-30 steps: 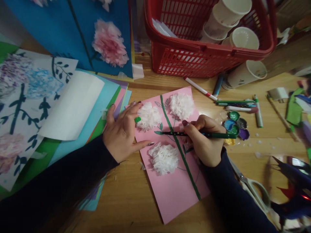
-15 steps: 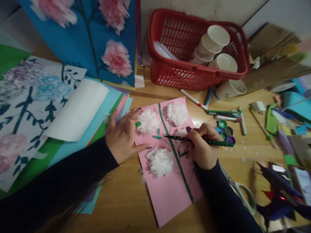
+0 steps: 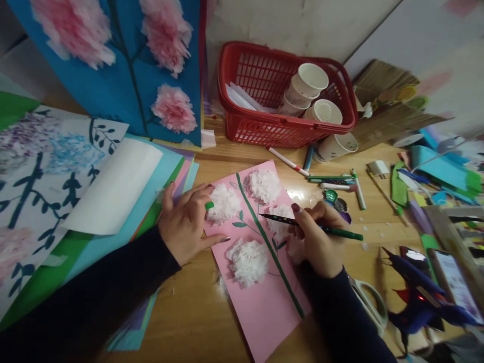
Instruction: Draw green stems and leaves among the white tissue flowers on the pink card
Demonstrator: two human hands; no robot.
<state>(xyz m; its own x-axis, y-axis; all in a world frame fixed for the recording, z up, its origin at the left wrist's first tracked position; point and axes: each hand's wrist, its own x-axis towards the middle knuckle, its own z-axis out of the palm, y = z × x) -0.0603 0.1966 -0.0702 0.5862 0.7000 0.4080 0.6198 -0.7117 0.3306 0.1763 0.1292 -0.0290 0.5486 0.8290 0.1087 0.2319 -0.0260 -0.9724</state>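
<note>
My right hand (image 3: 321,237) is closed round a black felt-tip pen (image 3: 280,219) with coloured dots and a green end. The pen's tip is at the green stem painted on a pink sheet (image 3: 247,315); I cannot tell whether it touches. Several white tissue-paper flowers (image 3: 247,262) sit on the sheet, with green leaves (image 3: 239,221) drawn between them. One flower is partly hidden behind my right hand. My left hand (image 3: 185,222) rests on the sheet's left edge, thumb stretched out, with a small green pen cap (image 3: 209,205) tucked between its bent fingers.
A red basket (image 3: 260,132) holding paper cups stands behind the sheet. Markers (image 3: 333,186) and small paint pots (image 3: 330,195) lie to the right, with scissors (image 3: 368,305), a glue gun (image 3: 419,297) and a phone (image 3: 454,282). Coloured papers (image 3: 151,166) and flower pictures (image 3: 132,91) are at left.
The view has shifted, so the basket and the blue picture appear lower and further left. The pen's tip stays close to the stem, and more of the flower by my right hand shows.
</note>
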